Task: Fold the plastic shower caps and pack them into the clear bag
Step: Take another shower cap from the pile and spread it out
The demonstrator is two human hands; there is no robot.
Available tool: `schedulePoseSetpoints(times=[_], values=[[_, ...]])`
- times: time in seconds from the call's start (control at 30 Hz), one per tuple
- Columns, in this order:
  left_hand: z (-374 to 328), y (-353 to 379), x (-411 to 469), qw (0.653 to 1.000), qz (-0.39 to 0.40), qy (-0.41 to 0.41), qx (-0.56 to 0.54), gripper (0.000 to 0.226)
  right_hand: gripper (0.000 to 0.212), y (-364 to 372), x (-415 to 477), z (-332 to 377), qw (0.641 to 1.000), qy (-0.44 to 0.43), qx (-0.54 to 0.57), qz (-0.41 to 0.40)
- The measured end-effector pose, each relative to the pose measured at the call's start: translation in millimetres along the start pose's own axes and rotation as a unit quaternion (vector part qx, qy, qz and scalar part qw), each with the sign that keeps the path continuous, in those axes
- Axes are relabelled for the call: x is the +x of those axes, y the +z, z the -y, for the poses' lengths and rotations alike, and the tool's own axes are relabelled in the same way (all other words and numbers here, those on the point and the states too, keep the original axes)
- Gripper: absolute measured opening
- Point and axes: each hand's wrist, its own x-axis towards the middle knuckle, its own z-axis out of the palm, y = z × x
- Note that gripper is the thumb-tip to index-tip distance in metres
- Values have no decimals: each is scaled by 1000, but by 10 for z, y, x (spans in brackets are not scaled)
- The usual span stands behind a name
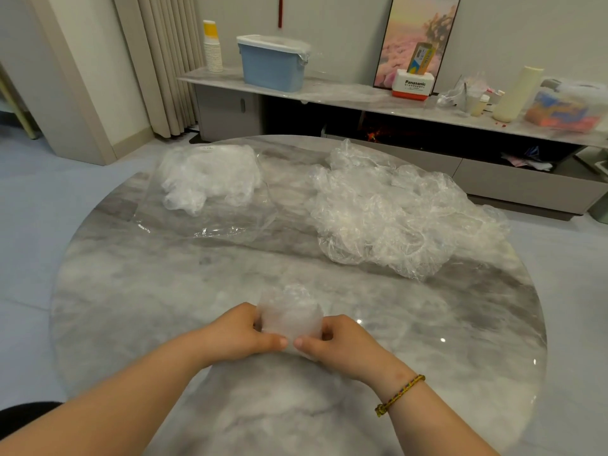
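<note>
Head view. Left hand (241,334) and right hand (335,343) meet over near part of table (148,307). Thumbs and curled fingers of both pinch one shower cap (289,315), bunched small between them. I judge fold under way, this cap not yet packed. Clear bag (230,222) lies flat at far left and holds white bundle of folded caps (207,176) at its far end. Near part of bag unfilled. Loose pile of caps (394,212) at far right, well apart from bag. I judge much left. Blue bin (273,67) on shelf behind, plastic-lined, contents hidden.
</note>
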Motion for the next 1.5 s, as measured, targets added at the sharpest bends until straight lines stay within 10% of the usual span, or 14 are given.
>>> schedulePoseSetpoints(times=[0.23, 0.37, 0.5, 0.7, 0.9, 1.03, 1.5], values=[[105, 193, 173, 980, -194, -6, -42, 26, 33, 73, 149, -44, 991, 56, 31, -119], [132, 298, 163, 891, -353, 188, 216, 28, 28, 89, 173, -64, 990, 62, 38, -121], [246, 329, 245, 868, -276, 303, 281, 23, 28, 102, 193, -82, 989, 61, 38, -127], [241, 303, 236, 919, -136, 144, 342, 97, 27, 118, 144, -26, 982, 79, 10, -172], [209, 349, 190, 918, -83, 102, 374, 102, 52, 268, 165, -49, 919, -102, -210, -319], [207, 376, 150, 915, -66, 90, 389, 102, 97, 265, 186, -125, 956, -80, -239, -149], [182, 398, 176, 893, -46, 71, 441, 103, 101, 222, 212, -217, 947, -37, -301, -109]])
